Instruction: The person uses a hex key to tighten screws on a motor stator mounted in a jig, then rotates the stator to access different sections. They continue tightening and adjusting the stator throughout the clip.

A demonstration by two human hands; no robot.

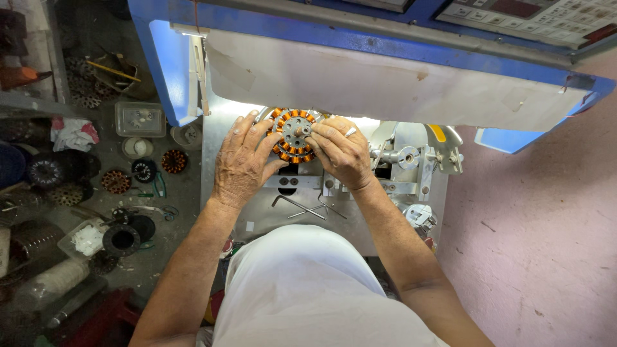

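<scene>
A round stator (294,134) with copper-orange windings and a grey metal hub sits on the blue winding machine (360,38), just below its pale cover panel. My left hand (243,160) wraps the stator's left side, fingers spread over the coils. From the right, my right hand (340,153) grips it, with a fingertip at the hub. Both hands hold the stator against the machine's grey metal bed (270,212).
A metal spindle and clamp fittings (411,157) stand right of my hands. Two hex keys (302,207) lie crossed on the bed. On the dark floor at left are several more stators (173,160), a clear plastic box (139,119), scissors (160,211) and rags. Pink floor lies to the right.
</scene>
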